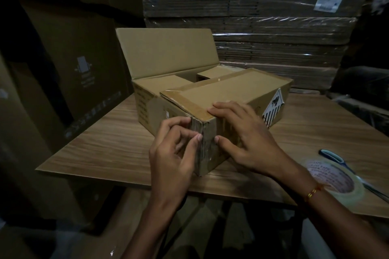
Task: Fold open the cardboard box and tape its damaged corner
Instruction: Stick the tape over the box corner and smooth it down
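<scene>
A brown cardboard box [227, 94] stands on the wooden table [101, 149]. Its far flap is raised upright and its near flap lies flat, edged with brown tape. The box's near corner [207, 139] is frayed and crumpled. My left hand [174, 151] is at the left face of that corner, fingers curled with thumb and fingertips touching the torn edge. My right hand [242, 134] lies over the corner from the right, fingers spread flat on the top flap and thumb pressing the front face. A roll of clear tape [334, 183] lies at the right near the table's edge.
Scissors with a blue handle [334, 156] lie just behind the tape roll. A hazard label [273, 107] is on the box's right side. Large cartons stand at the left, and shrink-wrapped stacks of flat cardboard [263, 17] fill the back.
</scene>
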{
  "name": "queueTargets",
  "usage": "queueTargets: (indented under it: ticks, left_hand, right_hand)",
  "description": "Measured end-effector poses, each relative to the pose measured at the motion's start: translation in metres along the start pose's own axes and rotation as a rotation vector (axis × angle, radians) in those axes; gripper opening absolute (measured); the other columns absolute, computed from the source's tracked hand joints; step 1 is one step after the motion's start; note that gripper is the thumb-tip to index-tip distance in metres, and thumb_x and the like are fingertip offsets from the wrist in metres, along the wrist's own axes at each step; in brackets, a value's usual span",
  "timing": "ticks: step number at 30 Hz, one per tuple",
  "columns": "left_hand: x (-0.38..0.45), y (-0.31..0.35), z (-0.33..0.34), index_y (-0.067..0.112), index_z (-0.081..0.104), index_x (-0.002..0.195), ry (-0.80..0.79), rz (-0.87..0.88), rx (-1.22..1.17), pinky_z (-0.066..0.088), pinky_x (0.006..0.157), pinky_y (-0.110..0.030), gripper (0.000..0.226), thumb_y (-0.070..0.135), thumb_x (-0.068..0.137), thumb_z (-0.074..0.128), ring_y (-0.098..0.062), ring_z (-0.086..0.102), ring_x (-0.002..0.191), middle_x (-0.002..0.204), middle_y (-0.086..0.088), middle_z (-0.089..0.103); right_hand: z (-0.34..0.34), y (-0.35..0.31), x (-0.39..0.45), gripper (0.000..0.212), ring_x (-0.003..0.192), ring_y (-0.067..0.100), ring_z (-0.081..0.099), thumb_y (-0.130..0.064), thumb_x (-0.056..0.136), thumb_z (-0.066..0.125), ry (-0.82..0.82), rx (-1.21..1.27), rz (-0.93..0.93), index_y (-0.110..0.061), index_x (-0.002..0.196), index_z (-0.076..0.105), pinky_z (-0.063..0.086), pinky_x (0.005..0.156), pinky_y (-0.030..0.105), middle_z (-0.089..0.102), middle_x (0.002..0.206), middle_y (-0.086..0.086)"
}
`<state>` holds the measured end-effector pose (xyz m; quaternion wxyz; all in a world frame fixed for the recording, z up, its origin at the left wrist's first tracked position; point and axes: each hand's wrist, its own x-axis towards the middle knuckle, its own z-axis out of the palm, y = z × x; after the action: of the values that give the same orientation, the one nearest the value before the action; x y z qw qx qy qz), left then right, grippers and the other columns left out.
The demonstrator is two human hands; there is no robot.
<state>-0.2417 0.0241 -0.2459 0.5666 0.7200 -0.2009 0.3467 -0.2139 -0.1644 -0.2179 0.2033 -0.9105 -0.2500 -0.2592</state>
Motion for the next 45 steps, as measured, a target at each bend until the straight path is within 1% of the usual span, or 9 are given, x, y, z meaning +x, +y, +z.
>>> queueTargets:
  ticks: [8,11,14,17,21,26,31,36,45]
  left_hand:
    - [0.003,-0.001,-0.002,0.005,0.067,0.084,-0.007,-0.028,-0.041,0.064,0.075,-0.040,0.003,0.004,0.087,0.068,-0.010,0.060,0.115,0.116,0.000,0.058]
    - [0.004,-0.002,-0.003,0.006,0.067,0.083,-0.010,-0.039,-0.039,0.064,0.073,-0.040,0.004,0.004,0.086,0.069,-0.012,0.060,0.116,0.116,0.002,0.060]
    - [0.005,-0.001,-0.005,0.006,0.067,0.081,0.001,-0.032,-0.020,0.061,0.077,-0.025,0.006,0.002,0.085,0.069,-0.007,0.060,0.115,0.114,0.002,0.062]
    - [0.006,0.002,-0.004,0.002,0.067,0.079,0.029,-0.005,0.029,0.049,0.080,-0.006,0.008,-0.003,0.084,0.070,-0.008,0.062,0.110,0.111,-0.006,0.065]
    - [0.007,0.002,-0.002,0.000,0.067,0.078,0.035,0.006,0.048,0.046,0.081,-0.002,0.007,-0.005,0.083,0.071,-0.011,0.063,0.108,0.109,-0.008,0.066]
    - [0.009,-0.001,-0.002,0.005,0.069,0.080,0.028,-0.006,0.033,0.051,0.083,-0.012,0.006,0.001,0.083,0.072,-0.008,0.063,0.108,0.108,-0.002,0.067]
    - [0.010,-0.007,-0.006,0.009,0.072,0.081,0.006,-0.048,0.014,0.052,0.099,-0.041,0.005,0.005,0.083,0.074,-0.009,0.064,0.108,0.107,0.003,0.069]
    - [0.011,-0.007,-0.004,0.007,0.072,0.081,0.022,-0.076,-0.025,0.053,0.097,-0.034,0.003,0.005,0.082,0.073,-0.008,0.064,0.108,0.106,0.005,0.069]
    - [0.009,-0.008,-0.002,0.010,0.072,0.080,0.049,-0.116,-0.062,0.057,0.091,-0.042,0.004,0.008,0.082,0.073,-0.007,0.064,0.108,0.106,0.009,0.069]
  right_hand:
    - [0.003,-0.003,0.000,0.056,0.142,0.014,0.034,-0.046,0.086,0.051,0.038,0.026,0.010,-0.032,0.141,0.049,0.035,0.110,0.038,0.046,0.149,-0.013]
    - [0.002,-0.003,0.000,0.055,0.142,0.013,0.033,-0.049,0.088,0.049,0.026,0.027,0.019,-0.035,0.141,0.048,0.038,0.107,0.039,0.044,0.150,-0.014]
    - [0.001,-0.001,0.001,0.054,0.141,0.010,0.032,-0.056,0.089,0.046,0.018,0.006,0.032,-0.038,0.140,0.047,0.040,0.103,0.040,0.043,0.150,-0.017]
    - [0.000,-0.002,0.003,0.052,0.137,0.008,0.033,-0.058,0.091,0.044,0.020,-0.003,0.035,-0.039,0.139,0.048,0.037,0.099,0.034,0.045,0.148,-0.018]
    - [0.000,-0.001,0.004,0.049,0.135,0.009,0.037,-0.056,0.092,0.047,0.029,0.009,0.034,-0.039,0.138,0.050,0.043,0.102,0.043,0.047,0.145,-0.018]
    - [0.000,-0.003,0.005,0.050,0.132,0.009,0.039,-0.060,0.090,0.046,0.058,0.025,0.031,-0.039,0.134,0.053,0.044,0.100,0.043,0.049,0.142,-0.016]
    - [0.009,-0.009,0.006,0.050,0.127,0.008,0.041,-0.063,0.088,0.046,0.136,0.051,0.066,-0.035,0.127,0.059,0.036,0.091,0.035,0.054,0.136,-0.015]
    - [0.012,-0.011,0.007,0.048,0.122,0.011,0.045,-0.062,0.087,0.048,0.187,0.075,0.073,-0.032,0.121,0.063,0.037,0.089,0.036,0.058,0.130,-0.014]
    - [0.016,-0.009,0.013,0.040,0.115,0.014,0.047,-0.061,0.090,0.047,0.242,0.153,0.097,-0.034,0.112,0.067,0.039,0.090,0.045,0.061,0.122,-0.014]
